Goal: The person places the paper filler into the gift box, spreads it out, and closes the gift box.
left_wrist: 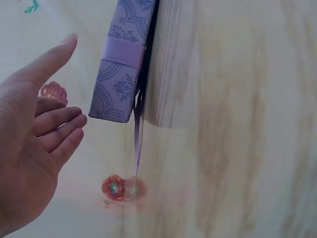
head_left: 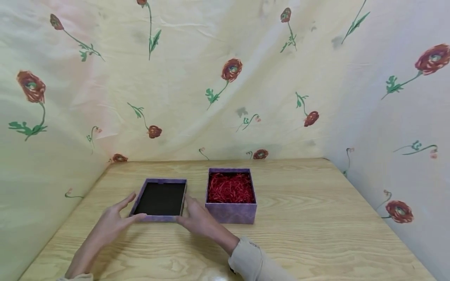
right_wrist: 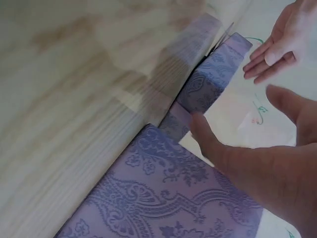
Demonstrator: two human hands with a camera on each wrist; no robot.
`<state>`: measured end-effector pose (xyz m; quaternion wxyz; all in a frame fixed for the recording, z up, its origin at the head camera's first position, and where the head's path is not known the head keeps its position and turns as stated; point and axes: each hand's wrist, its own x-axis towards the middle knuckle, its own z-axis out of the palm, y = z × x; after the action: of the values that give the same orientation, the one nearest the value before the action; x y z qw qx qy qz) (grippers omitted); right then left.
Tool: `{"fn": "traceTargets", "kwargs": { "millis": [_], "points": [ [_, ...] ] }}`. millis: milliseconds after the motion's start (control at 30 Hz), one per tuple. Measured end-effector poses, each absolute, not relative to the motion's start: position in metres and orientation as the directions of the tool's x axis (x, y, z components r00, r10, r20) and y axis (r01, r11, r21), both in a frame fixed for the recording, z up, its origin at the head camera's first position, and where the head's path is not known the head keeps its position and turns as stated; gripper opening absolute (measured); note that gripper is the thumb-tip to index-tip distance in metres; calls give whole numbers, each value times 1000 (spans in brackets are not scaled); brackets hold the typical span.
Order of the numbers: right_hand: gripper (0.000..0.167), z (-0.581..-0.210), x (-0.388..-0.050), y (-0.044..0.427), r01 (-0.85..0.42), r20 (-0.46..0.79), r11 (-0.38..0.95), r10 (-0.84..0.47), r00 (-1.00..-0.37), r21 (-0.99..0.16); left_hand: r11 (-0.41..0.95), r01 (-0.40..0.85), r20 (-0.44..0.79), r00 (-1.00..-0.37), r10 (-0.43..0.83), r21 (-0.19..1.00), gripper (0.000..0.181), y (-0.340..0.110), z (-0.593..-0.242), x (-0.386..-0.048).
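A shallow purple patterned box lid [head_left: 159,199] lies inside up on the table, showing its black lining. My left hand [head_left: 114,220] is at its left side with thumb and fingers spread; the left wrist view shows a small gap between the fingers [left_wrist: 54,126] and the lid's ribboned side [left_wrist: 119,79]. By the lid's right edge is my right hand [head_left: 198,218], its thumb and fingers also spread; whether it touches the lid cannot be told. Just right of that hand stands a deeper purple box [head_left: 230,213], filled with red shredded paper [head_left: 230,189].
Both box parts rest on a light wood-grain table [head_left: 309,234]. Flower-patterned cloth [head_left: 183,86] hangs behind it and along both sides. A thin purple ribbon end [left_wrist: 137,148] hangs from the lid in the left wrist view.
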<state>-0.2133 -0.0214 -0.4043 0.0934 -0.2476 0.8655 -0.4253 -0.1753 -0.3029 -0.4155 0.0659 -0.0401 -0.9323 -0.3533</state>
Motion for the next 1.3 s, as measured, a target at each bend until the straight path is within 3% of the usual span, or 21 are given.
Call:
{"fn": "traceTargets", "kwargs": {
  "millis": [267, 633, 900, 1300],
  "points": [
    [85, -410, -221, -23, -313, -69, 551, -565, -822, -774, 691, 117, 134, -991, 30, 713, 84, -321, -429, -174],
    [74, -412, -229, -31, -367, -33, 550, -587, -809, -750, 605, 103, 119, -993, 14, 789, 75, -323, -444, -181],
    [72, -414, -230, -37, -390, 11, 559, -562, -827, -732, 659, 130, 168, -986, 5, 740, 68, -321, -446, -183],
    [40, -420, -231, -40, -411, 110, 535, -507, -855, -738, 704, 79, 135, -991, -24, 706, 68, -319, -445, -182]
  ]
}}
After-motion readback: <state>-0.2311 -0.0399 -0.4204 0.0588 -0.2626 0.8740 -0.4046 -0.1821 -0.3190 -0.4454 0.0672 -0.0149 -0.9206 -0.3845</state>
